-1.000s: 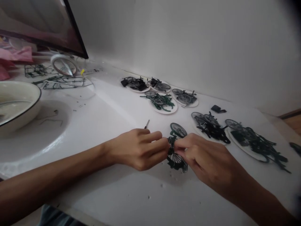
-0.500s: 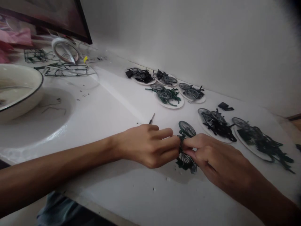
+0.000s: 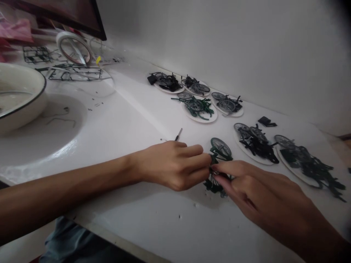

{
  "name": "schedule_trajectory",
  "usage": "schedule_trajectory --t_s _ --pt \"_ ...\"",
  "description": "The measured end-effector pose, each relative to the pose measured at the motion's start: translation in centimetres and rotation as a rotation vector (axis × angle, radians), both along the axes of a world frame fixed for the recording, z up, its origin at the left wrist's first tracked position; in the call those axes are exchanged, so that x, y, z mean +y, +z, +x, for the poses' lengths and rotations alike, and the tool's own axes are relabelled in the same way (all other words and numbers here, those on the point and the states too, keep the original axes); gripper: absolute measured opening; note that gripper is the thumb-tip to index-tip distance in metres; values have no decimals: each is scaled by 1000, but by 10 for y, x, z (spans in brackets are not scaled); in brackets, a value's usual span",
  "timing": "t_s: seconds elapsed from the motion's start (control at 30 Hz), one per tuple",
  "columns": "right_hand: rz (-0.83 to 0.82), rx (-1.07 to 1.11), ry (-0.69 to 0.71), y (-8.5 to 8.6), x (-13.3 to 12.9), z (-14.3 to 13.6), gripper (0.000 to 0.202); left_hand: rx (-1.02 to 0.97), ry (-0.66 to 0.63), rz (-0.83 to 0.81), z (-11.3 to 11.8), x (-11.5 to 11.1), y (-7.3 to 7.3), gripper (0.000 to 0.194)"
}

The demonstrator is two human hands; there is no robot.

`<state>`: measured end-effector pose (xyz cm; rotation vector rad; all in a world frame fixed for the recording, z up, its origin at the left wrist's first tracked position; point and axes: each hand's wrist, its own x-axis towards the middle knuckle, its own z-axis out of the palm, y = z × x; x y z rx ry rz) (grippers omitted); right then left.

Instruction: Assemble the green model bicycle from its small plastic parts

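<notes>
A green model bicycle (image 3: 221, 147) with grey spoked wheels is between my hands, low over the white table. My left hand (image 3: 175, 166) comes in from the left with its fingers closed on the bicycle's middle; the fingertips are partly hidden. From the right, my right hand (image 3: 255, 190) pinches with thumb and forefinger at the same spot, by the spokes of the near wheel. Whether a tiny part sits in that pinch I cannot make out. Just beyond my left knuckles lies a thin tool with a dark handle and metal shaft (image 3: 178, 134).
Paper plates with black and green bicycle parts, such as the near plate (image 3: 245, 155), line the back and right. At left stand a white enamel basin (image 3: 41, 96), a tape roll (image 3: 61, 40) and plastic part frames (image 3: 75, 74). A monitor (image 3: 102, 31) overhangs the back left.
The camera view has shifted slightly. My right thumb and forefinger have shifted a little on the bicycle, and more of its far wheel and frame shows. My left hand keeps its hold.
</notes>
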<state>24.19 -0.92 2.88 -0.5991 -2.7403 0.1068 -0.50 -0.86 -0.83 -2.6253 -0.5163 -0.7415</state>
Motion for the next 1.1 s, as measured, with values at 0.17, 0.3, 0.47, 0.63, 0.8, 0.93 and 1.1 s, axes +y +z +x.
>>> schedule_trajectory --t_s 0.17,0.3,0.47,0.63,0.8,0.93,1.1 --pt "108 -11 64 1 -1 -8 27 16 -5 -25 -1 2 -3 18" --pt "134 -16 110 0 1 -11 28 10 -27 -32 -1 3 -5 17" --pt "151 -8 122 -3 2 -12 30 32 -13 -51 -1 2 -4 17" --pt "166 13 107 -2 1 -16 27 66 4 -45 -1 4 -5 19" --pt "157 1 104 -7 0 -18 24 72 -6 -43 -1 3 -7 18" --pt "40 -2 103 -7 5 -13 17 67 -55 -61 3 2 -8 19" --pt "-35 170 -50 16 30 -3 14 70 9 -24 5 3 -9 15"
